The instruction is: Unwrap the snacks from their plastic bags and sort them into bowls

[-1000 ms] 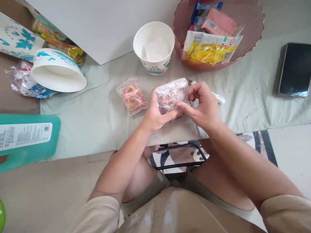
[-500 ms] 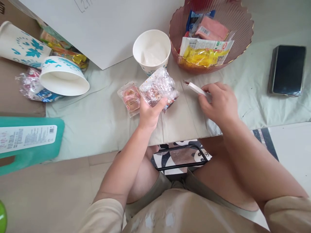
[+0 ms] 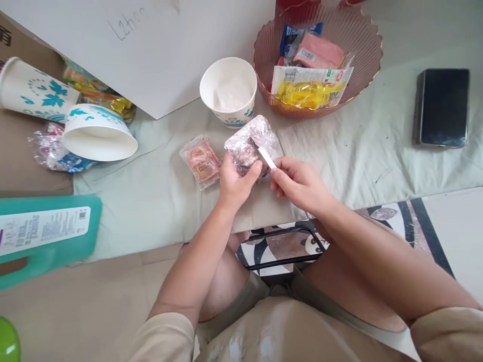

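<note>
My left hand is closed around a crinkled clear wrapper with dark, crumbly-looking food and a white edge. My right hand pinches a small white-handled utensil. Its dark tip meets the food in the wrapper; whether it is a spoon or a knife I cannot tell. Just left of my left hand lies a sealed snack packet with pinkish print. Behind the wrapper stands an upright paper cup with blue leaves, something whitish inside.
A pink ribbed bowl holds several packaged snacks at the back. A black box-like object lies far right. At left are two tipped paper cups, a crinkled packet and a teal jug. A white panel stands behind.
My right hand has moved left with the utensil, bringing its tip from open cloth to the food in the wrapper. My left hand still holds the wrapper, slightly lower in view.
</note>
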The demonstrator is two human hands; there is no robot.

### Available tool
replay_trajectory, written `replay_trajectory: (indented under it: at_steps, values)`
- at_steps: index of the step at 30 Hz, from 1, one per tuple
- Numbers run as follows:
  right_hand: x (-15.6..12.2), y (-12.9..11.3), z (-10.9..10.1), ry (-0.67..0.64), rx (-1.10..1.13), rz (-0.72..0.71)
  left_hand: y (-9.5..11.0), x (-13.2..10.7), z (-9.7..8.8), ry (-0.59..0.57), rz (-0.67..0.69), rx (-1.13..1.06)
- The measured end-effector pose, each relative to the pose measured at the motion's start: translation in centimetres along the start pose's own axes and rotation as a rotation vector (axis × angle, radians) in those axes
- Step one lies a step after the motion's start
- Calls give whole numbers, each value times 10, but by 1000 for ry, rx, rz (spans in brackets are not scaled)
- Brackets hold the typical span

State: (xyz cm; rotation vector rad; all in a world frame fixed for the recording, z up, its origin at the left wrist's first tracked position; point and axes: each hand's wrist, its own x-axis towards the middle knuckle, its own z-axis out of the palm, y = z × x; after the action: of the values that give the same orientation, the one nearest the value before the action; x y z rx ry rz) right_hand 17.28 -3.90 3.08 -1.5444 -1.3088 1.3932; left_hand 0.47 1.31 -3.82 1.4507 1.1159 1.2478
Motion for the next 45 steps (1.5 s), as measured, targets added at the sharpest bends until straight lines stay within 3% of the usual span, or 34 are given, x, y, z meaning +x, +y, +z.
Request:
replay_trajectory:
  at_steps: [7, 16, 22, 24, 27, 31, 35, 39, 42, 45]
  values:
    - [0, -1, -2, -91, 50, 30, 8, 0, 0, 57, 79, -13]
    - [-4, 0, -10, -169, -49, 102, 8, 3, -4, 142, -64, -174]
    - [-7, -1, -20, -246, -248, 91, 9, 13, -34, 268, -116, -212]
    - [-8, -2, -26, -196, -357, 71, 10, 16, -47, 308, -92, -200]
    - [-5, 5, -35, 22, -543, -65, 12, 14, -52, 326, -95, -213]
    - [5, 24, -46, 316, -737, -225, 13, -1, -30, 257, -162, -237]
    - [15, 37, -58, 404, -865, -192, 15, -16, 0, 104, -136, -158]
    - [20, 39, -67, 538, -893, -211, 22, -24, 9, 67, -67, 60]
    - [17, 32, -66, 506, -788, -318, 25, -21, -1, 99, 12, 222]
    - [9, 23, -56, 304, -616, -492, 25, -11, -19, 90, 190, 344]
